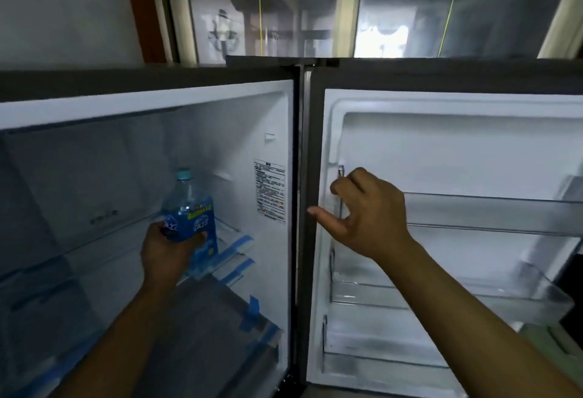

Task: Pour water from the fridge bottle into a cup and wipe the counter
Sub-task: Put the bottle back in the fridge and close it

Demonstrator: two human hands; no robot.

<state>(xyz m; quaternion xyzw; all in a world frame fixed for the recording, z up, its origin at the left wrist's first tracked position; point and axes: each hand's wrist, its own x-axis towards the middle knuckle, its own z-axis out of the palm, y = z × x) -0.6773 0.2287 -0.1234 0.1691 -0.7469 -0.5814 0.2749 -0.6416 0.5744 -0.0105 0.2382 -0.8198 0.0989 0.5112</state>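
A clear water bottle [189,208] with a blue label and pale green cap stands upright on the upper glass shelf [104,240] inside the open fridge [145,107]. My left hand [167,252] reaches into the compartment and grips the bottle around its lower label. My right hand [366,211] hovers in front of the inner side of the open fridge door [457,151], fingers loosely curled, thumb sticking out to the left, holding nothing. No cup, cloth or counter is in view.
The door carries transparent bins [473,290] at mid height and lower down. Blue tape strips [249,309] hold the shelves and a lower drawer cover inside the fridge. A sticker [269,189] sits on the fridge's right inner wall. A window [262,9] lies behind the fridge top.
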